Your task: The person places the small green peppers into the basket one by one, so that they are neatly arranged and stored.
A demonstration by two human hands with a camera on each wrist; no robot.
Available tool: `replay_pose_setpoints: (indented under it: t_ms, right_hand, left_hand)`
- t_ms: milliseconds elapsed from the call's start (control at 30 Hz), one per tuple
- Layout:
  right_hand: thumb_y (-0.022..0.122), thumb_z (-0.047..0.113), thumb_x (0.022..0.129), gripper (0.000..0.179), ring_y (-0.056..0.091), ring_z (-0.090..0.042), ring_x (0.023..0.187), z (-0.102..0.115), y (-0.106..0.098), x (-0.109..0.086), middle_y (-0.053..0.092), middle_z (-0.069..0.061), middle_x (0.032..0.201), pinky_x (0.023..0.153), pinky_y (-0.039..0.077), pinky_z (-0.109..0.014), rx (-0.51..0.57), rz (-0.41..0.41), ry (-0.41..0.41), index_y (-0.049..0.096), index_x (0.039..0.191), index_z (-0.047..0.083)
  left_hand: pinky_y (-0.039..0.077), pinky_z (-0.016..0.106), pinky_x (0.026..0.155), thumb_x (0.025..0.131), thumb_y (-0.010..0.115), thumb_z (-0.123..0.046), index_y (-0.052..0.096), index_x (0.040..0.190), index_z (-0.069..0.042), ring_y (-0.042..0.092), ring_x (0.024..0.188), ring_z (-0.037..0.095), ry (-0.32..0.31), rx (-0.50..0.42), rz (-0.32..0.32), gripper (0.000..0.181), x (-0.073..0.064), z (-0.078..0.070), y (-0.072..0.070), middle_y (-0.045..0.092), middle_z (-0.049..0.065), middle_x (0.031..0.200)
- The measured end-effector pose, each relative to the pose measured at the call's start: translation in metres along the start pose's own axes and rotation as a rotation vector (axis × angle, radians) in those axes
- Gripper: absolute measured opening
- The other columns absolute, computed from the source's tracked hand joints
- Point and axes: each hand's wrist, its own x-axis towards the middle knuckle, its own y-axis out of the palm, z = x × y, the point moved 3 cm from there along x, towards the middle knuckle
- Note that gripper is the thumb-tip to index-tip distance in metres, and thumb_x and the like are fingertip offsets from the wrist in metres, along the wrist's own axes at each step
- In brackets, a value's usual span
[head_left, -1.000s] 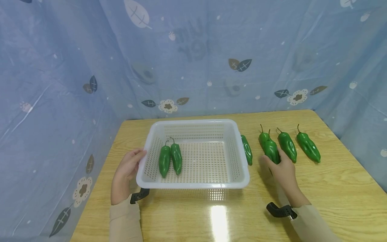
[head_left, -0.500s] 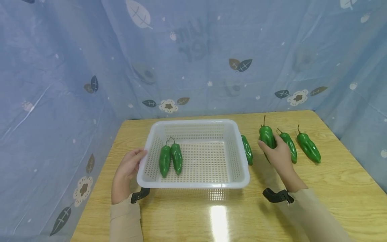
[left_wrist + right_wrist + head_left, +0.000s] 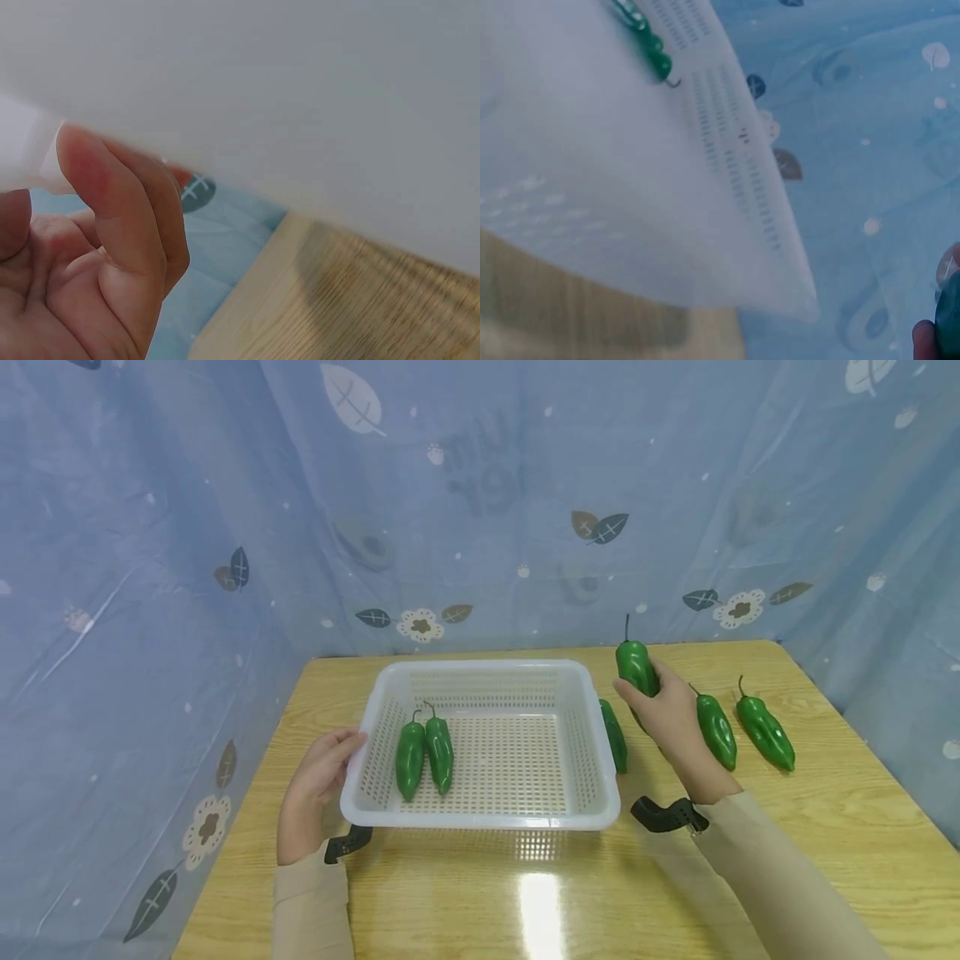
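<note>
White perforated basket [image 3: 480,822] on a wood-grain table [image 3: 435,910], long side facing the wearer. Contents: two green peppers, both against the left part of the floor. The outer pepper [image 3: 410,760] and the inner pepper [image 3: 440,756] lie just beside each other, nearly parallel, curved stems toward the back wall. Middle and right of the slotted floor show bare.

Left hand [image 3: 318,768] at the basket's left rim, fingers bent round it; left wrist view confirms the curl, basket wall blurred above.

Right hand [image 3: 667,714] to the right of the basket, thumb and fingers closed about a held pepper [image 3: 634,664], stem pointing up. This one is outside the basket, beyond its back right side; whether its lower tip meets the table, cannot tell.

Also outside: a rimside pepper [image 3: 615,739] close by the right wall, partly hidden by the rim. Right of the right hand, a near pepper [image 3: 717,731] and a far pepper [image 3: 765,731], lying apart, stems backward. Blue leaf-print curtain [image 3: 510,527] behind
</note>
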Motion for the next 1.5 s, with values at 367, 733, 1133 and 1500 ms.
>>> replay_pose_setpoints:
  t_ms: [367, 733, 1133, 1500]
  right_hand:
    - [0.054, 0.044, 0.093, 0.078, 0.049, -0.044, 0.118, 0.026, 0.014, 0.015, 0.042, -0.029, 0.138, 0.093, 0.046, -0.057, 0.006, 0.053, 0.012, 0.02, 0.15, 0.004]
    - [0.056, 0.042, 0.093, 0.076, 0.047, -0.041, 0.121, 0.035, 0.048, 0.031, 0.041, -0.026, 0.14, 0.096, 0.045, -0.055, 0.029, 0.131, 0.03, 0.022, 0.149, 0.003]
    - [0.057, 0.037, 0.093, 0.071, 0.049, -0.037, 0.122, 0.053, 0.092, 0.032, 0.044, -0.022, 0.14, 0.096, 0.046, -0.052, 0.033, 0.203, 0.035, 0.026, 0.149, 0.006]
    - [0.06, 0.039, 0.091, 0.069, 0.056, -0.033, 0.113, 0.063, 0.132, 0.033, 0.053, -0.019, 0.13, 0.09, 0.05, -0.047, -0.011, 0.268, 0.021, 0.034, 0.143, 0.003]
  left_hand:
    - [0.057, 0.032, 0.075, 0.101, 0.047, -0.027, 0.043, 0.13, 0.013, 0.069, 0.088, 0.014, -0.002, 0.005, -0.009, 0.049, -0.001, -0.001, 0.001, 0.068, 0.008, 0.103]
    - [0.057, 0.033, 0.076, 0.101, 0.047, -0.028, 0.042, 0.133, 0.01, 0.068, 0.09, 0.014, -0.016, 0.006, -0.006, 0.05, -0.002, -0.002, 0.002, 0.066, 0.014, 0.11]
    - [0.058, 0.035, 0.077, 0.101, 0.045, -0.026, 0.041, 0.133, 0.013, 0.069, 0.09, 0.017, 0.006, 0.015, 0.002, 0.05, -0.003, -0.004, 0.001, 0.064, 0.022, 0.112]
    - [0.058, 0.039, 0.076, 0.101, 0.046, -0.027, 0.044, 0.131, 0.01, 0.07, 0.09, 0.022, 0.0, 0.022, 0.003, 0.048, 0.0, -0.002, -0.001, 0.064, 0.023, 0.111]
